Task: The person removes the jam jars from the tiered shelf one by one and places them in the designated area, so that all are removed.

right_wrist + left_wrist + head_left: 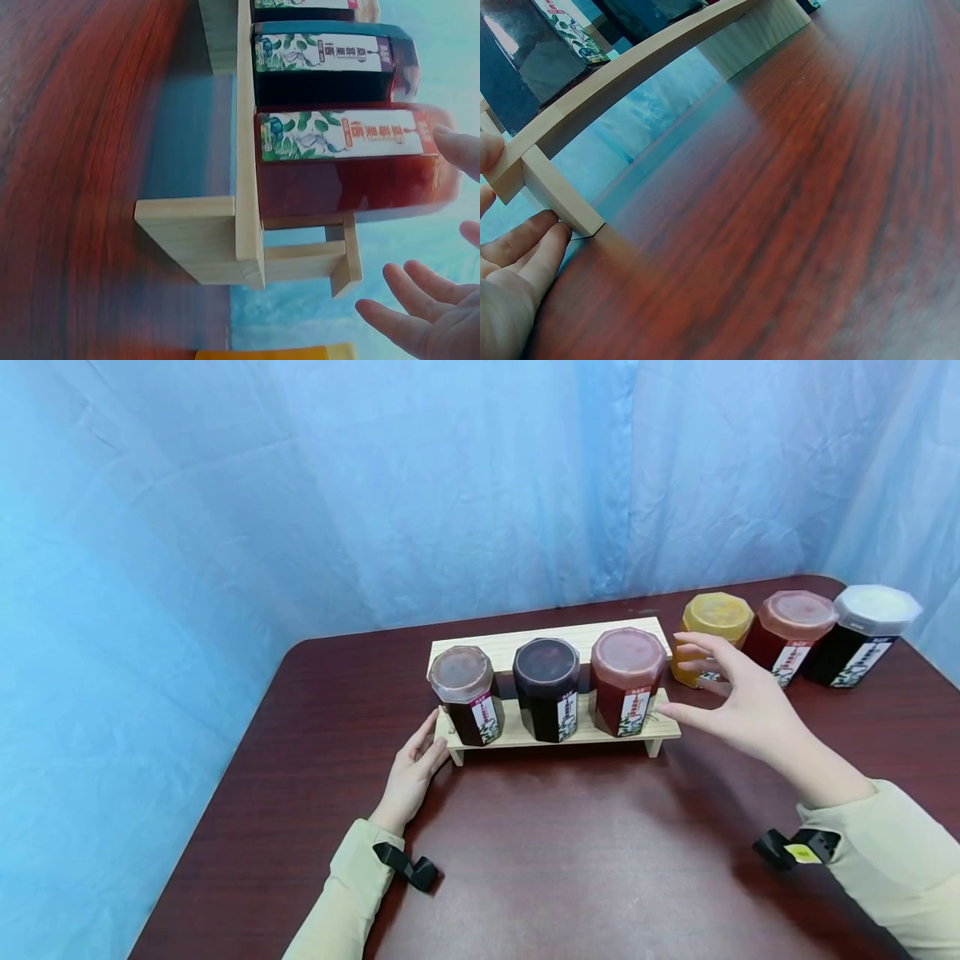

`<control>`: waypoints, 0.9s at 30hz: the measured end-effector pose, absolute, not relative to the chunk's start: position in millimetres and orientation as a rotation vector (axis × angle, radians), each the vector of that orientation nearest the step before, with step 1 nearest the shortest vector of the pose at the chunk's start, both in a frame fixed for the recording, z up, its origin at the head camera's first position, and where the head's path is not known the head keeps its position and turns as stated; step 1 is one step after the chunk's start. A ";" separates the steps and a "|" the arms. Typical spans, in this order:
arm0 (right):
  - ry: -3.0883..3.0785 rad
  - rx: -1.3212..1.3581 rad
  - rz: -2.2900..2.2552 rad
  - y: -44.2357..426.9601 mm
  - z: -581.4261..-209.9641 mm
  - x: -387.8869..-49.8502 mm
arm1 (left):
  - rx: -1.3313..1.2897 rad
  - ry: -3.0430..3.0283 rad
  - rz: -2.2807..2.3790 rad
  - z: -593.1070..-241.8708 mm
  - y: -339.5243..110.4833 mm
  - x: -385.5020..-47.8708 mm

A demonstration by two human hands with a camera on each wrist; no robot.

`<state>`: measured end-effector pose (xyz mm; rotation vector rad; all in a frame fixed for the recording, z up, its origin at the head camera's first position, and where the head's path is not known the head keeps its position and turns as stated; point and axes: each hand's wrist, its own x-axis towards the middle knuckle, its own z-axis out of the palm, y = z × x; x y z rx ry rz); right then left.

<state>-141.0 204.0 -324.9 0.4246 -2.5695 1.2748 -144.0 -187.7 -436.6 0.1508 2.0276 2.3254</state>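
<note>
On my feed I see 3 jars (547, 693) on the wooden rack (503, 650). Beside the red jar (611, 703), the right hand (742, 700) spreads its fingers; the left hand (412, 768), fingers extended, touches the rack's left end. Farther right stand 3 more jars (797, 618).

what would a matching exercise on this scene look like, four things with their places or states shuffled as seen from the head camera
Things:
1. left hand
2. yellow jar
3. wooden shelf
4. white-lidded jar

Places and states:
A. on the table, farthest right of the jars
B. with three jars standing on it
C. at the shelf's left end
D. on the table, the jar there nearest the shelf

Right pairs: 1-C, 2-D, 3-B, 4-A
</note>
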 end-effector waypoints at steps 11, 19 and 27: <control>-2.588 0.532 1.187 191.7 -326.4 -142.2 | 0.125 2.065 2.307 -438.3 -188.1 -144.7; -2.501 0.607 1.238 183.2 -333.0 -144.4 | 0.096 2.086 2.297 -438.3 -187.6 -144.5; -2.450 0.635 1.213 178.2 -338.3 -146.7 | 0.111 2.103 2.293 -438.2 -188.0 -144.6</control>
